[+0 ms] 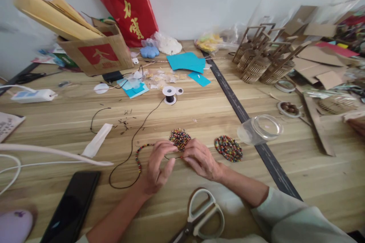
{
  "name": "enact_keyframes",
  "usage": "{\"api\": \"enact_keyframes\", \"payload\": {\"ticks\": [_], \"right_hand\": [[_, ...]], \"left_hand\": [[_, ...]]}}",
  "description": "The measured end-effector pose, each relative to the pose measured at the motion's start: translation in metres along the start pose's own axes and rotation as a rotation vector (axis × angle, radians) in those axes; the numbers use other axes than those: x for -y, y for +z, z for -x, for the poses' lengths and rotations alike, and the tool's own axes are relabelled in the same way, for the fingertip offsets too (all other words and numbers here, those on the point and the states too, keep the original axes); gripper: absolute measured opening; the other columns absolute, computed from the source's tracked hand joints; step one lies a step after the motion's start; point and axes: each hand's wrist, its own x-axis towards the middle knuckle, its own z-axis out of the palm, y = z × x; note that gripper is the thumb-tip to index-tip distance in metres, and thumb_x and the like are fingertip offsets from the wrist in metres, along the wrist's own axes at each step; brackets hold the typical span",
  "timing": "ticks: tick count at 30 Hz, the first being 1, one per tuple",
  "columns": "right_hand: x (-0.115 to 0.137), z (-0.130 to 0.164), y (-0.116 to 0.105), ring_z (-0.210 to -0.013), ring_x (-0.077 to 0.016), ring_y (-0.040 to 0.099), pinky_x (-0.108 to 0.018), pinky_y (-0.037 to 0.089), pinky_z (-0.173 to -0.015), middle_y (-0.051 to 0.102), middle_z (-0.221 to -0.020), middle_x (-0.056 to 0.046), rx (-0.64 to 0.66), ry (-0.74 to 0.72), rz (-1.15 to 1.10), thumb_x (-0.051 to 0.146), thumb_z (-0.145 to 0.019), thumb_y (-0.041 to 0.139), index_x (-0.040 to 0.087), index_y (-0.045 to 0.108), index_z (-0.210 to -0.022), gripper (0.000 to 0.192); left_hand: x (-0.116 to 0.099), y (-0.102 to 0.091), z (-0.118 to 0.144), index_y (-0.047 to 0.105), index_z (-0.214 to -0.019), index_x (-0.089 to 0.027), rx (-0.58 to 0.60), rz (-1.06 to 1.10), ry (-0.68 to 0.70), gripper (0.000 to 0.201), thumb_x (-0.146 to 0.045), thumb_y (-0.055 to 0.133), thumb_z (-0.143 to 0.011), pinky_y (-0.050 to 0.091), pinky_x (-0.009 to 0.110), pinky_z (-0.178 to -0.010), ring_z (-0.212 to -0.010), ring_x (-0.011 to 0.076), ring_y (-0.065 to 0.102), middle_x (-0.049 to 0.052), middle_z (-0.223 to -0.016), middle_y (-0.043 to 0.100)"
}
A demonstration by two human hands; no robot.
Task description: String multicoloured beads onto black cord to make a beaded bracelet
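My left hand (pixel 157 167) and my right hand (pixel 201 158) meet at the middle of the wooden table (pixel 199 117), both pinching a thin dark cord (pixel 131 141). Several coloured beads (pixel 138 158) are strung on the cord in a curve left of my left hand. A small heap of coloured beads (pixel 180 138) lies just beyond my fingertips. A second flat patch of beads (pixel 228 148) lies right of my right hand. The cord runs up to a white spool (pixel 170 94).
Scissors (pixel 199 218) lie near the front edge, a black phone (pixel 71 207) at the left. A clear plastic jar (pixel 261 129) lies on its side at the right. A cardboard box (pixel 97 51), teal paper (pixel 186 62), wooden baskets (pixel 256 64) and a white cable (pixel 51 153) stand around.
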Motion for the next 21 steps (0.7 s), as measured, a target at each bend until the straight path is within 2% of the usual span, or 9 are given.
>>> {"api": "enact_keyframes", "payload": {"ticks": [4,10,12,15,18,21], "right_hand": [[0.000,0.001,0.001,-0.082,-0.0190,0.053,-0.033,0.049,-0.073,0.059,-0.084,-0.007,0.014,-0.001,0.005,0.014,-0.094,0.048,0.019,0.054,-0.098,0.009],[-0.001,0.001,0.002,-0.082,-0.0192,0.053,-0.033,0.049,-0.072,0.060,-0.085,-0.007,0.018,0.004,0.015,0.015,-0.095,0.045,0.019,0.054,-0.100,0.011],[-0.001,0.001,0.002,-0.082,-0.0193,0.053,-0.034,0.049,-0.073,0.060,-0.085,-0.007,0.010,0.015,0.010,0.014,-0.094,0.046,0.019,0.054,-0.099,0.010],[-0.002,0.000,0.001,-0.081,-0.0191,0.053,-0.033,0.050,-0.072,0.059,-0.084,-0.007,-0.008,0.043,-0.004,0.013,-0.094,0.046,0.019,0.053,-0.098,0.010],[-0.003,0.000,0.000,-0.082,-0.0190,0.054,-0.033,0.050,-0.072,0.058,-0.085,-0.007,-0.014,0.070,-0.011,0.014,-0.094,0.045,0.019,0.053,-0.098,0.010],[-0.003,0.001,0.000,-0.083,-0.0194,0.054,-0.034,0.050,-0.073,0.059,-0.086,-0.008,-0.006,0.073,-0.015,0.015,-0.094,0.046,0.019,0.053,-0.099,0.010]], "left_hand": [[-0.001,0.005,-0.006,0.062,-0.100,-0.017,0.011,-0.069,0.121,0.020,-0.013,0.065,-0.081,0.052,0.038,-0.083,-0.096,0.0235,0.061,0.009,-0.088,0.068],[0.000,0.009,-0.007,0.060,-0.090,-0.018,-0.004,-0.087,0.116,0.019,-0.003,0.059,-0.079,0.052,0.040,-0.085,-0.093,0.0225,0.061,0.006,-0.081,0.068],[0.000,0.008,-0.006,0.057,-0.088,-0.018,-0.006,-0.110,0.083,0.020,-0.003,0.056,-0.076,0.049,0.043,-0.088,-0.096,0.0240,0.059,0.007,-0.085,0.067],[0.001,0.006,-0.005,0.052,-0.083,-0.019,-0.024,-0.161,-0.040,0.020,-0.002,0.052,-0.072,0.045,0.048,-0.093,-0.103,0.0266,0.055,0.009,-0.097,0.064],[0.006,0.004,-0.002,0.049,-0.081,-0.020,-0.122,-0.160,-0.156,0.020,-0.002,0.046,-0.072,0.043,0.049,-0.095,-0.107,0.0267,0.053,0.009,-0.102,0.062],[0.010,0.002,0.001,0.052,-0.091,-0.019,-0.215,-0.097,-0.207,0.024,-0.003,0.041,-0.077,0.041,0.048,-0.099,-0.112,0.0260,0.052,0.009,-0.107,0.060]]}}
